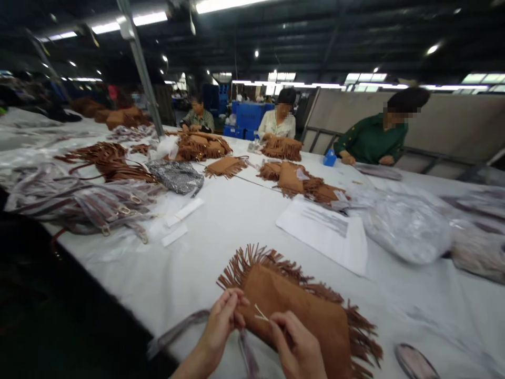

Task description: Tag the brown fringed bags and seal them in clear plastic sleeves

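A brown suede-like bag with fringed edges [300, 302] lies on the table right in front of me. Over its near left part, my right hand [298, 345] pinches a thin white tie [260, 313], whose two loose ends stick out to the left. My left hand [224, 321] is closed just left of the tie, fingertips together; what lies between them is hidden. Beneath that hand a plastic-wrapped strap [181, 329] runs to the table's edge, and another wrapped length [248, 355] hangs down between both hands.
At right lies a dark-rimmed oval object [416, 362]. Beyond are a white printed sheet [323, 231], clear plastic bags [408, 226], more fringed bags [292, 179] and a pile of wrapped straps [90, 202]. Several co-workers, one in a green top [371, 139], work across the white table [221, 221].
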Motion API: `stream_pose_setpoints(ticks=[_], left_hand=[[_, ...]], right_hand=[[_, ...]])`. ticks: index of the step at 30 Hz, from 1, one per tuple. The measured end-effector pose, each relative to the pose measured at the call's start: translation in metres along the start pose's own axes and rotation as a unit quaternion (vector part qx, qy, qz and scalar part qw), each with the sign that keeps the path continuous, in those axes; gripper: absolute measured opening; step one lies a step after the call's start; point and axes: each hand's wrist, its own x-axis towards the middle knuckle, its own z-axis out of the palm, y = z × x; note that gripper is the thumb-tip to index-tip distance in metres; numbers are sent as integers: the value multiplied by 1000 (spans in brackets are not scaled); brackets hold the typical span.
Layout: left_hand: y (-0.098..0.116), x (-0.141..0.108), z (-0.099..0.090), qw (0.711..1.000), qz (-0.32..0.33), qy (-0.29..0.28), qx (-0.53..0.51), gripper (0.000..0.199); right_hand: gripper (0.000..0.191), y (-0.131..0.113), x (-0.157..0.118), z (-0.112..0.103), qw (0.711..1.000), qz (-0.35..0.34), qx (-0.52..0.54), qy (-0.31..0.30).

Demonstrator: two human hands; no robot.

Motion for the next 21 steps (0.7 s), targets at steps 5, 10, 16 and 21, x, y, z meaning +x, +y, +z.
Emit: stream_pose_setpoints(ticks=[5,10,16,21], left_hand=[[13,-10,4,993,-62,-83,63,69],[6,-11,3,946,-111,-198,230,75],[-9,-13,-13,958,-128,-137,218,62],[-3,-12,-29,930,35,-69,359,37]], right_hand=[[25,-7,2,2,997,-60,-50,-28],[22,4,1,14,987,-112,-84,-80],[29,19,0,27,969,-113,-154,-154],[28,21,6,37,975,-66,-149,-153]])
